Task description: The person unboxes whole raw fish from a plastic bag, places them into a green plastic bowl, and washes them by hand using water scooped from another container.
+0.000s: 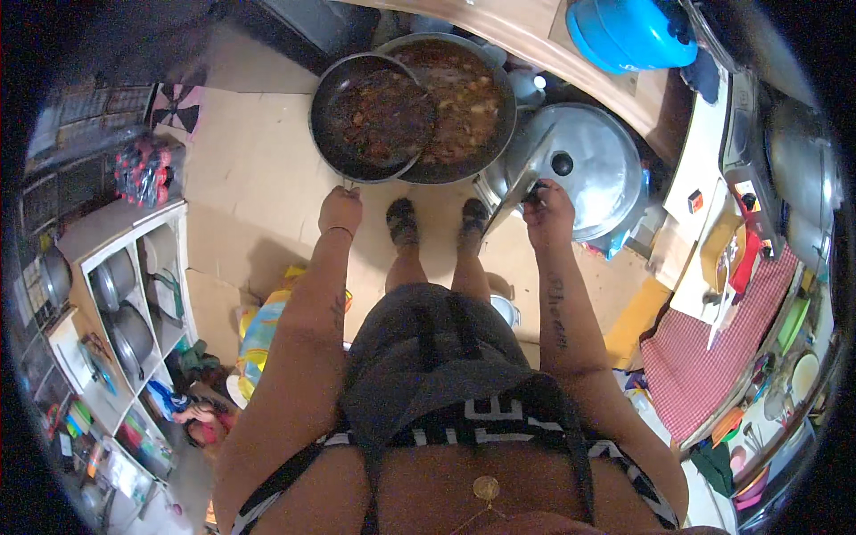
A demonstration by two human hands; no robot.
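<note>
My left hand (pixel 340 208) is closed around the short handle of a dark frying pan (pixel 374 119) that holds a dark brown cooked dish. This pan overlaps the left part of a larger dark pan (pixel 471 100), which contains brown stew with chunks in sauce. In my right hand (pixel 550 208) is the black knob of a pot lid (pixel 518 190), tilted almost edge-on to the camera. Just right of it lies a large metal lid (pixel 598 174) with a black knob. What supports the pans is hidden.
A blue container (pixel 622 33) stands at the upper right. Along the right side are a wooden tray (pixel 722 251) and a red checked cloth (pixel 709 354). A white shelf (pixel 164 241) with pots is at the left. Near my feet sits a small metal pot (pixel 505 311).
</note>
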